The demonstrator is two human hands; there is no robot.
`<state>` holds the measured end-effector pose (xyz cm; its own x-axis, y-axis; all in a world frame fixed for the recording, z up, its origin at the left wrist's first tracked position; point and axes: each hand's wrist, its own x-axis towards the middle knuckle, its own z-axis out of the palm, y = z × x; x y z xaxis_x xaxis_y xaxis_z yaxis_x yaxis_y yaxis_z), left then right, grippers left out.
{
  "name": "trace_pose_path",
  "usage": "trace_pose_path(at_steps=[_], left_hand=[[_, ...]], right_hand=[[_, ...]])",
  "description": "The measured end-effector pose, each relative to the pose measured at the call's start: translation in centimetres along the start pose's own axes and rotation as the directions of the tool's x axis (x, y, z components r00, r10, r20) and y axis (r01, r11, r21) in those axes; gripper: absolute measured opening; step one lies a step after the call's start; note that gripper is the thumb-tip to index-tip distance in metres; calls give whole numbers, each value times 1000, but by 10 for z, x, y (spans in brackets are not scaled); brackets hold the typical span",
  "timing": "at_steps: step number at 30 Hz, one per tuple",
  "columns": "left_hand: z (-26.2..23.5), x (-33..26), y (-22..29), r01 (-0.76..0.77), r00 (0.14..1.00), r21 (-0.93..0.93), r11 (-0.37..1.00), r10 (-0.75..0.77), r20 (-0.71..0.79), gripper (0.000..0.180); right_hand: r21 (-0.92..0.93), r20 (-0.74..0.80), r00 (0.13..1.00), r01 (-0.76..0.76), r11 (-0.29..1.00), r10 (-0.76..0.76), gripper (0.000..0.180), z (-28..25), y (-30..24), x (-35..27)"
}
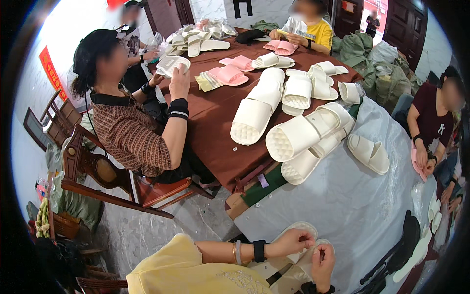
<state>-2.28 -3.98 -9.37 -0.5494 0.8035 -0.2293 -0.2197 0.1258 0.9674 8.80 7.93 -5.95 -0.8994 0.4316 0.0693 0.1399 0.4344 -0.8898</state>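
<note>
At the near edge of the table, my left hand (pixel 296 241) is closed, its fingertips pinched together over a white slipper (pixel 302 227). Close beside it on the right, my right hand (pixel 323 262) is also pinched shut over another white slipper (pixel 293 278). Whatever lies between the fingertips is too small to make out. Both slippers are partly covered by my hands and wrists. Farther up the table stand larger-looking white slippers, among them a stacked pair (pixel 313 139) and a single one (pixel 369 154) to its right.
Grey plastic sheeting (pixel 313 206) covers the near table; a brown cloth (pixel 215 127) covers the far one. Pink slippers (pixel 229 74) lie among white ones. A co-worker (pixel 132 122) at left holds a white slipper; others sit beyond and right. Black straps (pixel 399 245) lie at right.
</note>
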Motion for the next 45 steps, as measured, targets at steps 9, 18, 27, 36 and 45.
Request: trace_pose_path(at_steps=[9,18,27,36,45], left_hand=[[-2,2,12,-59,998,138,989,57,21,14],[6,-2,-8,-13,1000,184,983,9,24,16],[7,3,-3,-60,998,-45,997,59,-24,17],[9,3,-5,-43,999,13,999,43,-14,14],[4,2,4,8,999,39,999,-9,32,15]], right_hand=[[17,-12,1000,-17,1000,17,4,-1,-3,6],[-39,49,996,79,996,-77,15,-11,-9,-2],[-8,12,998,-60,998,60,5,-5,-7,3],[91,10,993,-117,989,116,6,-2,-3,3],[-18,-63,994,83,996,-84,5,2,7,1]])
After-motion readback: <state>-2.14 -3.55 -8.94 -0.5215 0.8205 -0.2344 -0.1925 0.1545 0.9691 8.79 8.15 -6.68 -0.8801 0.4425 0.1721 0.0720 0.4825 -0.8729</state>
